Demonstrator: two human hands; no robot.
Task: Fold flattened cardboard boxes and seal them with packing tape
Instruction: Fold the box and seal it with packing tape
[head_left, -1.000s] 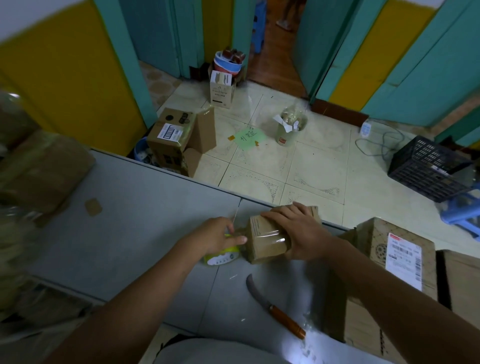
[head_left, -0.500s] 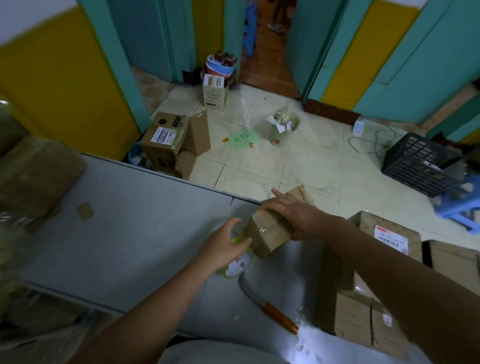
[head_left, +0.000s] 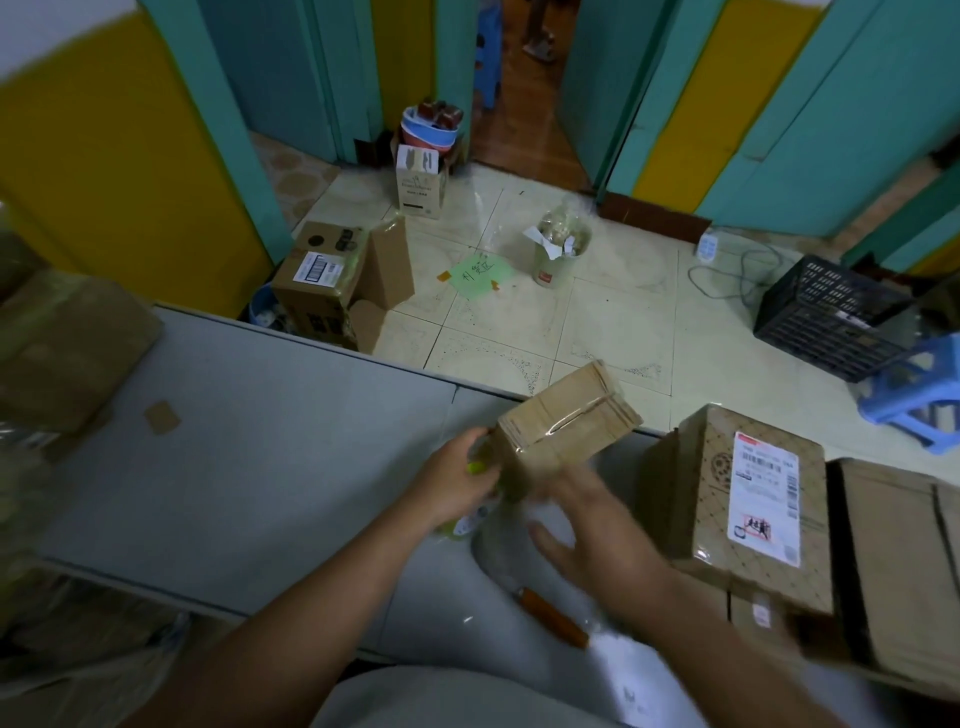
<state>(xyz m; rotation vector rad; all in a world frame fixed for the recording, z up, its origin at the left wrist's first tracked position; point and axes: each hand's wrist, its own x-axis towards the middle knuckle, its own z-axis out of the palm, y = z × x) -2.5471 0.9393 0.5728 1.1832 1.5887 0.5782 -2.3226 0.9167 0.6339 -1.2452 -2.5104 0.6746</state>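
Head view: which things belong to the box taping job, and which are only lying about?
Job: small cardboard box; tape roll; knife, probably for cutting tape.
Lying about: labelled parcel; black crate; blue stool; green paper; open floor box.

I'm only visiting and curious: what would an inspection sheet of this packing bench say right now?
Surface: grey table, with a brown scrap stuck on it.
Job's things: small taped box, tilted near the table's far edge; tape roll under the left hand.
Clutter: orange-handled knife; labelled parcel on the right; cardboard stack on the left, blurred.
Grippers: left hand grips the tape roll; right hand is blurred, fingers spread beneath the box, contact unclear.
Cables: grey cord lies on the floor.
Surroundings: tiled floor, open box, black crate, blue stool.
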